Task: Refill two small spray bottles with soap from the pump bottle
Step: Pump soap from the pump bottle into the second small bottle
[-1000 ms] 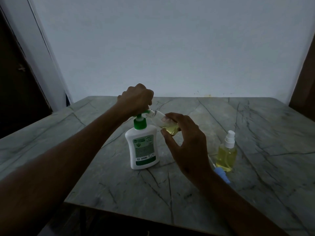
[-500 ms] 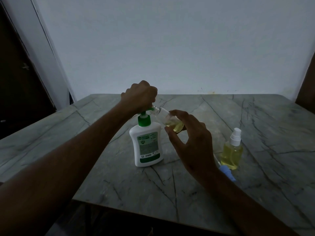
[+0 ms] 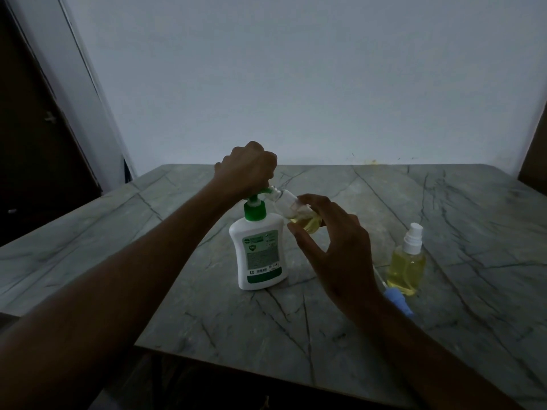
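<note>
Item: pump bottle (image 3: 260,253), my left hand (image 3: 247,170) fisted on its head; right hand (image 3: 334,241) pinching tilted open spray bottle (image 3: 299,216) at its spout.

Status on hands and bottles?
Left hand on pump bottle head. Right hand holds tilted open bottle at nozzle. Capped bottle stands aside. Nothing blocking.

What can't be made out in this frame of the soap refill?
- Pump head: the left hand covers it in the head view; only the green nozzle tip shows.
- Pump bottle label: print too small and dim to read.
- Open spray bottle: fingers of the right hand hide its far side and base.
- Blue object beside the capped spray bottle: the right wrist covers most of it; unidentifiable.
</note>
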